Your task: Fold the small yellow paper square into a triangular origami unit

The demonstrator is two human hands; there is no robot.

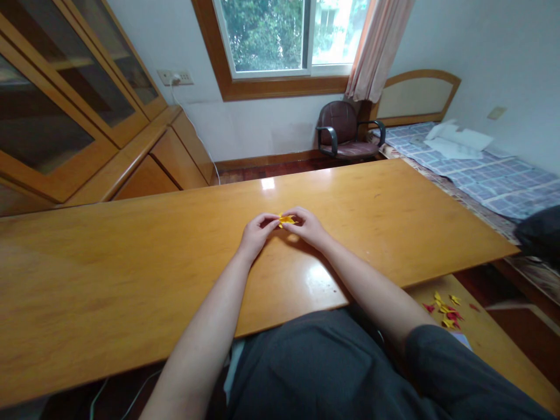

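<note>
A small yellow folded paper piece (287,220), pointed at its edges like origami, is held between both hands just above the wooden table (131,262). My left hand (257,232) pinches its left end between thumb and fingertips. On the other side, my right hand (307,226) grips it with thumb below and index finger above. The fingers cover part of the paper, so its full shape is hidden.
Several yellow and red folded paper pieces (447,309) lie on a lower wooden surface (503,344) at my right. Beyond the table are an office chair (343,131), a bed (476,169) and a glass-door cabinet (79,87).
</note>
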